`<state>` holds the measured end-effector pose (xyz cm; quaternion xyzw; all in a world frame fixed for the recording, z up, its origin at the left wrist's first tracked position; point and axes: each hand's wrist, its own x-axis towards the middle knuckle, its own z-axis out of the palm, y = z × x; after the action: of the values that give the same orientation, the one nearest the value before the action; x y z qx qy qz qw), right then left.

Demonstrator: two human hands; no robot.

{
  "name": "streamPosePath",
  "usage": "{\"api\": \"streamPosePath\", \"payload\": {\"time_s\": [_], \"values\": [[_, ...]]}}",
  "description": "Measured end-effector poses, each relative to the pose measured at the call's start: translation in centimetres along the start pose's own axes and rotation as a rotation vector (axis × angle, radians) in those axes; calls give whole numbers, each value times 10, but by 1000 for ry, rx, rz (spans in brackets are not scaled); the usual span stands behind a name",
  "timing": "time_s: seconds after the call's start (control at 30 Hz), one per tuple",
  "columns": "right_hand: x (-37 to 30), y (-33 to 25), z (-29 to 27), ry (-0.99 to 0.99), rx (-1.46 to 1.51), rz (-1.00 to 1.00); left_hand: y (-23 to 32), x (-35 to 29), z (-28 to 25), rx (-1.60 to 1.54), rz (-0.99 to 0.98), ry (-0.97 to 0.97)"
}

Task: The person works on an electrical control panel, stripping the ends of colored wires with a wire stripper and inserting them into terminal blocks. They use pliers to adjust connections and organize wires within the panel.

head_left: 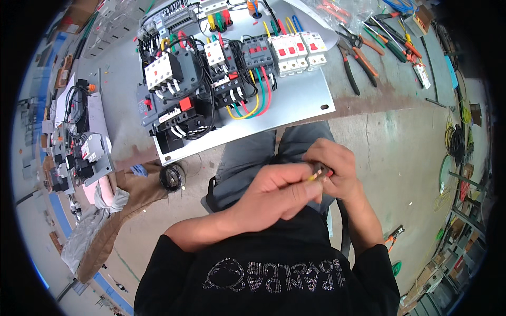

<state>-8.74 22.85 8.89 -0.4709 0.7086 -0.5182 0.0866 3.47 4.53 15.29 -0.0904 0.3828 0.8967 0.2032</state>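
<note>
Both of my hands meet above my lap, just in front of the metal mounting plate's near edge. My left hand [287,190] is closed, pinching a short yellow wire [314,177] between thumb and fingers. My right hand [337,164] is wrapped round a small tool with a dark head and a bit of red [324,170]; most of it is hidden in the palm, so its kind does not show. The wire's end meets the tool's head. On the workbench ahead lies the metal mounting plate [300,109], carrying contactors [163,71], circuit breakers [292,51] and coloured wires [261,100].
Pliers [358,66] and several other hand tools lie on the bench [390,97] at the right. Another wired assembly [87,150] stands at the left. A black wire coil [172,177] is low on the left, and an orange-handled tool [394,235] low on the right.
</note>
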Motion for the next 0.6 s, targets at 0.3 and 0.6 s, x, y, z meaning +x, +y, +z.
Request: {"api": "streamPosePath", "payload": {"time_s": [0.3,0.6], "values": [[-3,-8,8,143,144,339,6,7,-5,224,35,165],[-3,-11,-1,91,16,225,8,5,0,424,186,129]]}}
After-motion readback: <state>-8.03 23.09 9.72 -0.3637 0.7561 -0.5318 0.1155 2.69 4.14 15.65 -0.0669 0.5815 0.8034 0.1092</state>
